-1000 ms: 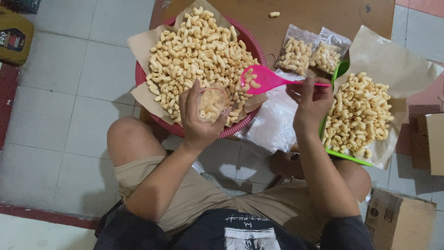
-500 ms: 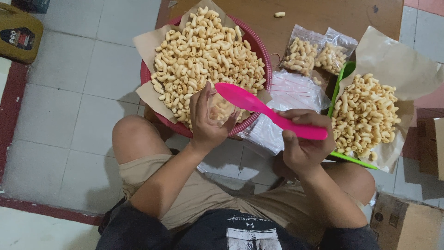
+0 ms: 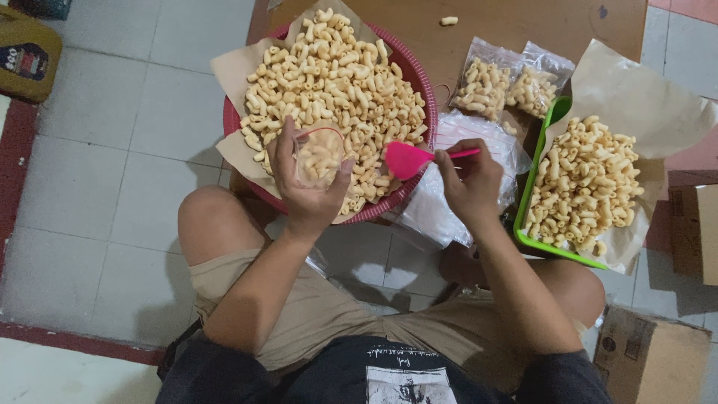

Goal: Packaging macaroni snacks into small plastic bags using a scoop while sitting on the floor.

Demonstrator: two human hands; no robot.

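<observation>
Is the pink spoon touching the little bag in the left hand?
Apart: the head view shows snacks between the pink spoon and the small bag in the left hand.

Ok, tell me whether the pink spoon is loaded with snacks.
No, the pink spoon in the right hand shows a bare bowl, with no pieces on it.

Directly beyond the left hand lies a round red plastic basin, lined with brown paper and heaped with pale elbow-shaped crackers. That hand holds a small clear plastic bag over the basin's near edge. The right hand holds a pink plastic spoon, its bowl pointing left at the basin's near rim. Under and beyond the right hand lies a stack of empty clear plastic bags; beyond that, two filled clear bags sit on a brown wooden board. Right of the right hand rests a green plastic tray of crackers on paper.
</observation>
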